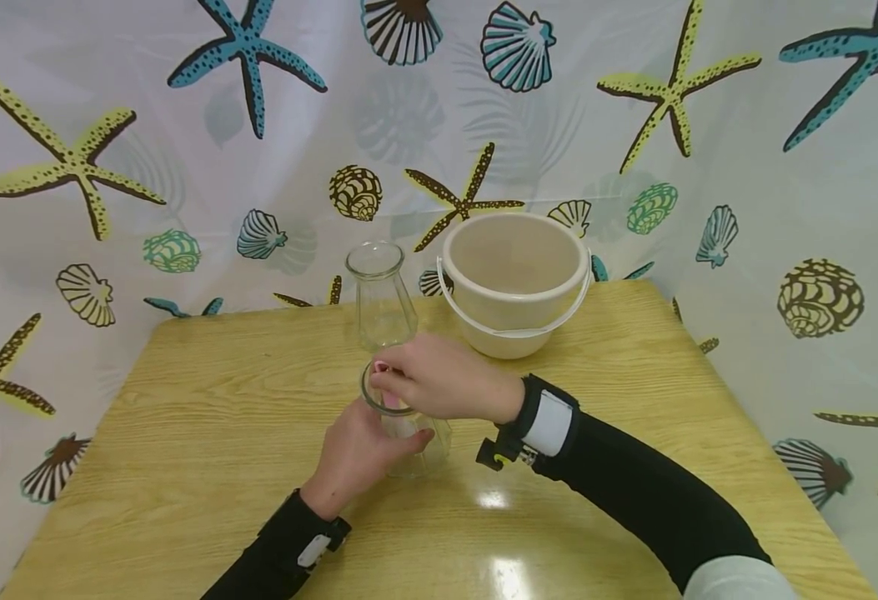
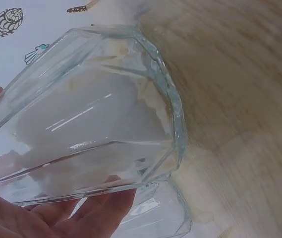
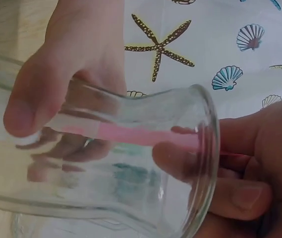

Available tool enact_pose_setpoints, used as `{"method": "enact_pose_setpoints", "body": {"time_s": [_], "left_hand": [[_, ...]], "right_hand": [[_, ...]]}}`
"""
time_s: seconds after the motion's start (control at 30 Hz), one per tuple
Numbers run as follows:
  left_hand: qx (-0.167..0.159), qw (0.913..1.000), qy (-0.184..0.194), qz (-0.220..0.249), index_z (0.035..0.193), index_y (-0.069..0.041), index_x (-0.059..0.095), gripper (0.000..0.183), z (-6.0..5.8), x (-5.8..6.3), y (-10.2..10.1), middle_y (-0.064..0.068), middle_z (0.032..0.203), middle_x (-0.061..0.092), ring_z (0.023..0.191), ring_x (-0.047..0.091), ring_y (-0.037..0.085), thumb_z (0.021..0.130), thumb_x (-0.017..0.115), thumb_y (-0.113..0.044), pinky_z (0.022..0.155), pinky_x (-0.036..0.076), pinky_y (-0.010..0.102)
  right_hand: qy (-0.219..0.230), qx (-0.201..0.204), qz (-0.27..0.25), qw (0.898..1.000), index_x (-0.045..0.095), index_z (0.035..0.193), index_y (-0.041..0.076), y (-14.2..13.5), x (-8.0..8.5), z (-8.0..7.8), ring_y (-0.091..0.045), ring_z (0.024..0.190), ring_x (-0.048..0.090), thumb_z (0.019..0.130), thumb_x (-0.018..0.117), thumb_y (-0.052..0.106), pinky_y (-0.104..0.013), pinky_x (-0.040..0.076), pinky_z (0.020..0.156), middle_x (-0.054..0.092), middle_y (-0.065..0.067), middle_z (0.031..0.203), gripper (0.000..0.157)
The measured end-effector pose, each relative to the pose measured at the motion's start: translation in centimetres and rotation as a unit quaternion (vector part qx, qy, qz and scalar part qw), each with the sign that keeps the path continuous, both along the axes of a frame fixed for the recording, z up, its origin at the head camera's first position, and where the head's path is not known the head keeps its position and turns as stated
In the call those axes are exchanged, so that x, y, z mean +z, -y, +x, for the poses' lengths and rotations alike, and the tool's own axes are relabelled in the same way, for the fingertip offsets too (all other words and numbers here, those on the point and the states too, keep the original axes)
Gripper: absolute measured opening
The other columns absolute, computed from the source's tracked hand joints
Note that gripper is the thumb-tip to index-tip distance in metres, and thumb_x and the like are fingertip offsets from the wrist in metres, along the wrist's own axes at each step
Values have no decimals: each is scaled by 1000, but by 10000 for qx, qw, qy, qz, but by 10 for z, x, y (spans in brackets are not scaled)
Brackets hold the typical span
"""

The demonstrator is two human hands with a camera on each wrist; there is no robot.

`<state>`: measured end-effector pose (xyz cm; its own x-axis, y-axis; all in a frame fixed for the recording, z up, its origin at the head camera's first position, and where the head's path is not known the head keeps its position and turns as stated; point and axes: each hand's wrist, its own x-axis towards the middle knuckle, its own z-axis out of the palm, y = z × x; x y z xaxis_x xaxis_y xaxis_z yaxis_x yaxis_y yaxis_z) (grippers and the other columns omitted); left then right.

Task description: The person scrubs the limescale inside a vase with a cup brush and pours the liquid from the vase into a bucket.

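Observation:
My left hand (image 1: 356,454) grips a clear faceted glass vase (image 1: 418,462) round its side, with the thumb across the front. In the left wrist view the body of the vase (image 2: 96,116) fills the middle, and something pale shows through the glass. My right hand (image 1: 449,379) is at the rim, its fingers partly inside the mouth, pinching a pink handle (image 3: 131,135). That handle runs down inside the vase toward a whitish part near my left thumb; its far end is unclear. Whether the vase base touches the table cannot be told.
A second clear glass vase (image 1: 382,308) stands upright just behind. To its right is a cream bucket (image 1: 514,321) with its white bail handle hanging in front. Both are on a wooden table (image 1: 221,442), backed by a curtain (image 1: 296,167) printed with starfish and shells.

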<state>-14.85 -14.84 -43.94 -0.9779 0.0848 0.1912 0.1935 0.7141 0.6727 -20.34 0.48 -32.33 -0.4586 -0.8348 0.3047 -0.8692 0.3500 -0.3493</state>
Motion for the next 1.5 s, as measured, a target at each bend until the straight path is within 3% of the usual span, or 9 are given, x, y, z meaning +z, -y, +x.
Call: {"method": "enact_pose_setpoints", "body": {"time_s": [0.23, 0.5, 0.8, 1.07, 1.27, 1.5], "left_hand": [[88, 9999, 112, 99, 126, -25, 47, 74, -1, 0, -1, -10, 98, 61, 80, 55, 4, 68, 73, -63, 61, 50, 33], [-40, 10000, -26, 60, 132, -25, 45, 78, -2, -3, 0, -3, 110, 63, 86, 56, 3, 69, 73, -62, 64, 52, 34], [109, 9998, 137, -13, 136, -32, 42, 81, 2, -4, 3, -7, 119, 60, 94, 54, 5, 68, 70, -67, 69, 51, 37], [-125, 9999, -80, 61, 126, -31, 47, 64, 3, -4, 2, -14, 104, 58, 80, 53, 1, 75, 65, -65, 57, 47, 31], [-73, 9999, -44, 81, 127, -29, 48, 68, 3, -3, 0, -13, 108, 59, 88, 53, 1, 73, 69, -63, 64, 49, 33], [32, 9999, 29, 91, 124, -24, 49, 73, 0, -2, -1, -10, 86, 60, 70, 53, 6, 67, 74, -63, 55, 46, 32]], "right_hand": [[-307, -490, 252, 9980, 55, 75, 20, 0, -3, -4, -4, 50, 43, 99, 51, 27, -20, 34, 44, 45, 8, 58, 26], [-596, -859, 537, 9931, 53, 72, 20, -3, -4, -5, -6, 52, 45, 98, 51, 24, -21, 36, 43, 47, 6, 59, 27], [-331, -512, 746, 9954, 52, 71, 21, -3, 0, 3, -4, 49, 43, 98, 50, 28, -21, 34, 43, 44, 8, 58, 28], [-175, 99, 237, 9995, 50, 66, 19, 1, 1, 12, -5, 52, 40, 98, 51, 22, -21, 35, 51, 44, 7, 60, 32], [-136, 14, 48, 9999, 53, 70, 18, 0, -1, 9, -4, 53, 43, 98, 53, 21, -20, 39, 50, 46, 7, 60, 28], [-316, -532, 150, 9980, 59, 80, 19, -3, -5, -1, -5, 52, 44, 98, 53, 26, -21, 37, 47, 48, 6, 60, 20]]}}
